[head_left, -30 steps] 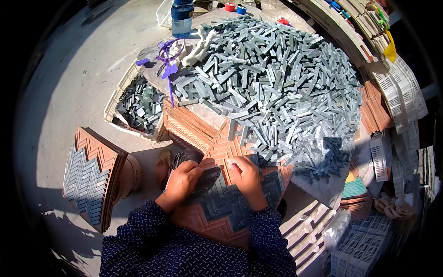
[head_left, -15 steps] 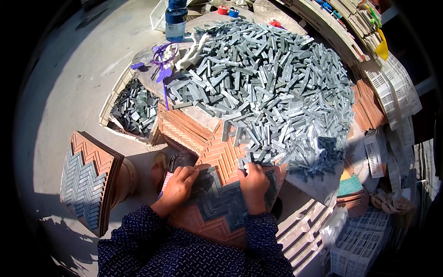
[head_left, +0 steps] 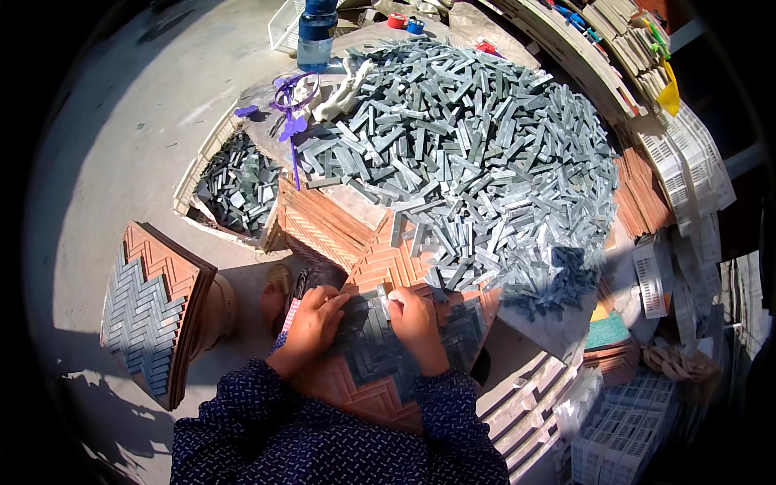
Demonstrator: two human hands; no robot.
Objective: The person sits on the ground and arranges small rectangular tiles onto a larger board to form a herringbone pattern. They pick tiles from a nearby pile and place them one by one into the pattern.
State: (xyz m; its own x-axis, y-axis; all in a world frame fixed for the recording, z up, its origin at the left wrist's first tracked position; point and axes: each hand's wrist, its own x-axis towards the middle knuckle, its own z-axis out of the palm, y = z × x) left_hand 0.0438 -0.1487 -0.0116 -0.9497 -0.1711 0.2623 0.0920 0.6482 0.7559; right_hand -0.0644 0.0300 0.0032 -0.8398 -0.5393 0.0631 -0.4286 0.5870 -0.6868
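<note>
I have the right hand (head_left: 419,325) over the upper part of a reddish grooved board (head_left: 322,378), thumb and forefinger closed in a narrow pinch on one small grey strip (head_left: 383,299). The left hand (head_left: 317,323) sits at the board's left edge with its fingers curled; I cannot tell whether anything is between them. The board lies tilted in front of the wearer's body, its far corner reaching the near edge of the desk (head_left: 546,327). Across its middle I see dark grey strips (head_left: 376,356) laid in a herringbone, with bare grooves above and below. A broad pile of loose strips (head_left: 477,145) covers most of the desk, running down toward its near right corner. Along the far left edge I make out a blue-capped bottle (head_left: 314,40), a white cloth-like item (head_left: 346,93) and a purple ring (head_left: 295,93); a red roll (head_left: 396,21) and a blue roll (head_left: 415,27) sit by the far edge. Off the desk's left edge stands a pale basket (head_left: 192,178) of darker pieces, and nearer the wearer's left a stack of boards (head_left: 182,263), its top one partly filled with strips.
</note>
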